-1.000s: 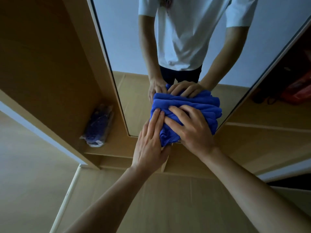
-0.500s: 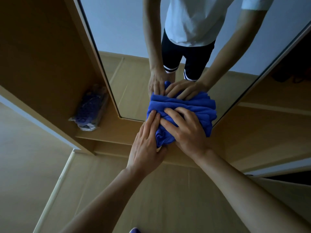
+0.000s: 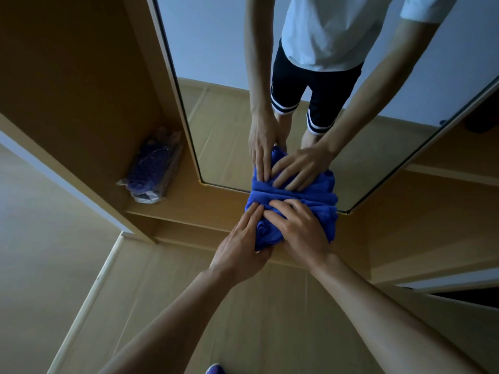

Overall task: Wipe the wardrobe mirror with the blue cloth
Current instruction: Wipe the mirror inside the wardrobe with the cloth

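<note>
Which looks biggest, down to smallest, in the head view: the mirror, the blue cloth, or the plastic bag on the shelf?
1. mirror
2. blue cloth and plastic bag: about alike; the cloth is partly covered and nearer, so unranked.

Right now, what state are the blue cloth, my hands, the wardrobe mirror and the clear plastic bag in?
Wardrobe mirror: upright, intact.
Blue cloth: bunched, pressed on mirror's bottom edge.
Left hand: fingers straight, pressing cloth.
Right hand: fingers spread, pressing cloth.
Clear plastic bag: lying on shelf.
</note>
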The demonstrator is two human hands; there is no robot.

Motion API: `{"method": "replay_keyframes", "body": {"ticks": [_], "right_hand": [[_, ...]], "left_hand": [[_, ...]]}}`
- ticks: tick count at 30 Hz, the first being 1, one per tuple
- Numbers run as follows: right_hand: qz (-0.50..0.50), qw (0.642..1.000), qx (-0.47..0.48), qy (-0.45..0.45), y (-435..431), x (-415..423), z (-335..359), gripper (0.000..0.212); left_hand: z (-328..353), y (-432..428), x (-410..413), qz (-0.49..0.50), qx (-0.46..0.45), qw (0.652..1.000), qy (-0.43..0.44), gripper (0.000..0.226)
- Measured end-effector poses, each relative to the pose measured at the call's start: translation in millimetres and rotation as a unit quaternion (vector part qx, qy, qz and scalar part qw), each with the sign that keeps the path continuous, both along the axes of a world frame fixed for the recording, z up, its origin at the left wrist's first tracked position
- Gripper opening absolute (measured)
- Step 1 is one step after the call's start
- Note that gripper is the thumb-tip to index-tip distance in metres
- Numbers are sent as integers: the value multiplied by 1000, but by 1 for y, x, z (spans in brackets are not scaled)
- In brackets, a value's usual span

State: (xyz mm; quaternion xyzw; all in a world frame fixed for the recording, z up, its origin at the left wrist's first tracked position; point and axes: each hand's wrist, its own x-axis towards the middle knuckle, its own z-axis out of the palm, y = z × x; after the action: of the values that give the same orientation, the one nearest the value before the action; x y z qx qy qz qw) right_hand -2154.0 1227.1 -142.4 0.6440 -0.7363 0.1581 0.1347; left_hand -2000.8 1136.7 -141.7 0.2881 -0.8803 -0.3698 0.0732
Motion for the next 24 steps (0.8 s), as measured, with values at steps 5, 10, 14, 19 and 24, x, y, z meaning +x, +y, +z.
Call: {"method": "replay_keyframes", "body": {"ticks": [5, 10, 14, 19, 24], "right_hand": [[19, 1000, 16, 2, -1, 15, 12, 42], [53, 998, -18, 34, -16, 41, 33, 33], [64, 997, -18, 48, -34, 59, 46, 35], [64, 996, -10, 67, -56, 67, 45, 35], [50, 996, -6, 75, -77, 72, 28, 37]], "left_hand": [[14, 0, 15, 18, 7, 1000, 23, 91], [27, -4, 44, 66, 6, 994, 87, 94], [32, -16, 59, 100, -9, 990, 99, 91], [33, -35, 67, 124, 62, 988, 64, 94], [27, -60, 65, 155, 99, 982, 51, 88]]}}
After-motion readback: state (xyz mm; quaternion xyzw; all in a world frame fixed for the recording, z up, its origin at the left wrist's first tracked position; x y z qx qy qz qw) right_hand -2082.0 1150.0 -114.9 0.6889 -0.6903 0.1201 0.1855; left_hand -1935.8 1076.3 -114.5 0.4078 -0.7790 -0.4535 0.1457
